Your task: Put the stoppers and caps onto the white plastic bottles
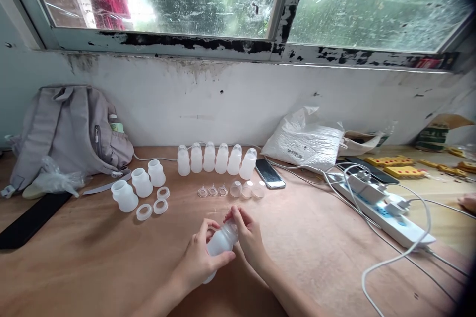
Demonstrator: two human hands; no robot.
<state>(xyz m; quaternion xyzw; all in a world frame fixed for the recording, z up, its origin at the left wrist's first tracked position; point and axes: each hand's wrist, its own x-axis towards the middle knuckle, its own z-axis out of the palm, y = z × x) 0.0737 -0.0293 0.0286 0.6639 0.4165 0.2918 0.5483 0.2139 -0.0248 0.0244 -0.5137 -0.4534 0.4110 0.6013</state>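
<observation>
My left hand (pixel 199 260) grips the body of a small translucent white bottle (pixel 220 242), tilted over the wooden table. My right hand (pixel 248 235) pinches the bottle's top end, where its cap or ring sits. Behind the hands lies a row of small clear teats (pixel 212 190) and clear caps (pixel 247 189). Farther back stands a line of several assembled bottles (pixel 215 158). To the left stand three open bottle bodies (pixel 138 184) with three white rings (pixel 153 205) beside them.
A grey backpack (pixel 70 133) leans at the back left, with a black strip (pixel 29 220) in front of it. A phone (pixel 270 173), a white plastic bag (pixel 303 141), a power strip (pixel 379 208) with cables and yellow parts (pixel 396 166) fill the right side. Another person's fingers (pixel 468 202) show at the right edge.
</observation>
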